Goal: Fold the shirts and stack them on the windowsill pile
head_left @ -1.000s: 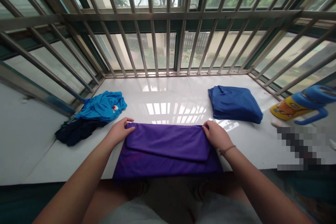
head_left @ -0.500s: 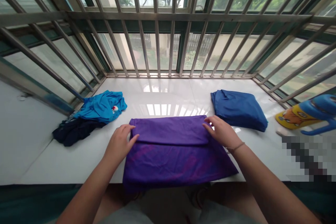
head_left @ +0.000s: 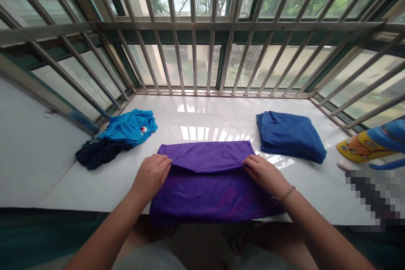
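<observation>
A: You have the purple cloth (head_left: pixel 205 196) in front of you on the white ledge (head_left: pixel 190 114). Your left hand (head_left: pixel 152 175) pinches the loose edge of its folded flap (head_left: pixel 209 156) towards the left end, and your right hand (head_left: pixel 265 175) pinches it towards the right.

B: Mind that edge, though. It dips between your grips, so uneven tension could leave the fold crooked. The layer below is rumpled; press the flap onto it and you could trap creases.

A: And your near side reaches the ledge's front edge, seemingly drooping over it. Tug towards yourself and the whole piece could slide off.

B: You have open room beyond the cloth, up to the window bars (head_left: pixel 195 67).

A: Sideways is tighter. The folded blue cloth (head_left: pixel 291 137) lies near your right hand, so a wide swing could knock it; the bottle (head_left: pixel 367 145) is farther out.

B: On your left, the bunched light blue cloth (head_left: pixel 129 126) leaves you a gap.
</observation>
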Available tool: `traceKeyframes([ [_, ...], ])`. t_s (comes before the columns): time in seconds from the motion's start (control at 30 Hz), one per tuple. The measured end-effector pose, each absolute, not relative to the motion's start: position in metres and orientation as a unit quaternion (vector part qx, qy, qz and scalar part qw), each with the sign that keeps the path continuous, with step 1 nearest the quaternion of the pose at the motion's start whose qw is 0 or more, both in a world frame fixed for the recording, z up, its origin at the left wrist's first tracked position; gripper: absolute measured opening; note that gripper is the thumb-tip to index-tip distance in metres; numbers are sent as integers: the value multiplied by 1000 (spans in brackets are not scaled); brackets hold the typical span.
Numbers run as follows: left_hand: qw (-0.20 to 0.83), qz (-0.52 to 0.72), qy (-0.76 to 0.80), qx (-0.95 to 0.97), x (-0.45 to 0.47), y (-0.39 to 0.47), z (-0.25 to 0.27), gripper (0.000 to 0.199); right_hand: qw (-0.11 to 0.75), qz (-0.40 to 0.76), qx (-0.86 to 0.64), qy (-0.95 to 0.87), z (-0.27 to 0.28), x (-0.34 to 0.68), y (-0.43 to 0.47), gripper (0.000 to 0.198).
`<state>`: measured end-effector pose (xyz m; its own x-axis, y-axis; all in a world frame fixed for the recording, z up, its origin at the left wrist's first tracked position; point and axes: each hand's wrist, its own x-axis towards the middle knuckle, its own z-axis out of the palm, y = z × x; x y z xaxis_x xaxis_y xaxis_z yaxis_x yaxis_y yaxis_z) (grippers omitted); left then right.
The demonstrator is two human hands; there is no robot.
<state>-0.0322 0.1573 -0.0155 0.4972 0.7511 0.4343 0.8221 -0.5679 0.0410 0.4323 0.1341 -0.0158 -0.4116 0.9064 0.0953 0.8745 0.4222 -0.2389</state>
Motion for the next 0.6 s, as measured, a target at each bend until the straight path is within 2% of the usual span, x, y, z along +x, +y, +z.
traceKeyframes([
  [0.1,89,-201,-452,-864,-20,132,-12,21,133,77,-537,-830,-19,436,129,14],
  [0.27,54,-146,-478,-864,-11,100,-38,21,139,93,-535,-828,-32,443,121,15],
  [0.6,45,-132,-485,-863,-33,102,-53,27,180,69,-529,-827,-28,457,109,22],
])
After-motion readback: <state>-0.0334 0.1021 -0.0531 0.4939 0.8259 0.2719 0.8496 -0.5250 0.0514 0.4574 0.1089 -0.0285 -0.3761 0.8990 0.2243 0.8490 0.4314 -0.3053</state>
